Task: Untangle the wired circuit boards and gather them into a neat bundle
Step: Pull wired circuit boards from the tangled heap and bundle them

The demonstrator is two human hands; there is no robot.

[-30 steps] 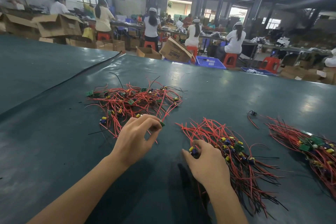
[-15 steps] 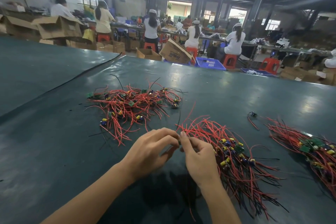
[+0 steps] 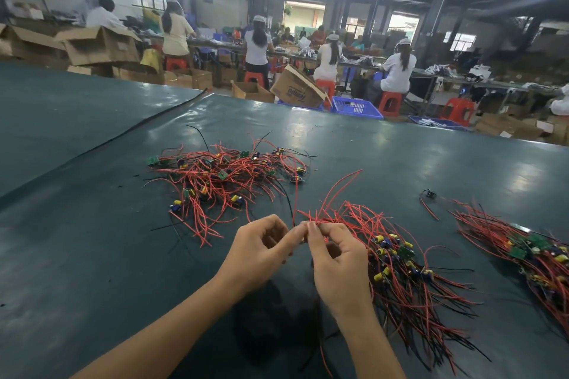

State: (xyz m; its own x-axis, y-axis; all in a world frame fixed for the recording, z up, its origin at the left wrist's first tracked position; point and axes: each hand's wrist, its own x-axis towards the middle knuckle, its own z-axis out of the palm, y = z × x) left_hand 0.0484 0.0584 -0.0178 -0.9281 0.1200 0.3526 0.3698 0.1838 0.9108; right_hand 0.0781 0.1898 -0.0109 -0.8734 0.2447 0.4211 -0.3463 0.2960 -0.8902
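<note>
Wired boards (image 3: 400,255) heaped on table (image 3: 92,255); left hand (image 3: 261,252) and right hand (image 3: 338,268), fingers curled, both pinch red wires (image 3: 323,218).

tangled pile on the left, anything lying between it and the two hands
Nothing visible does. Only bare table mat and the pile's own trailing wire ends lie between the tangled pile and the left hand and right hand, which both pinch red wires beside the nearer bundle.

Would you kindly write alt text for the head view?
Left hand and right hand pinch red wires over a dark green table. Beyond lies a tangled pile of wired circuit boards; rightward, a near bundle and a far bundle.
</note>
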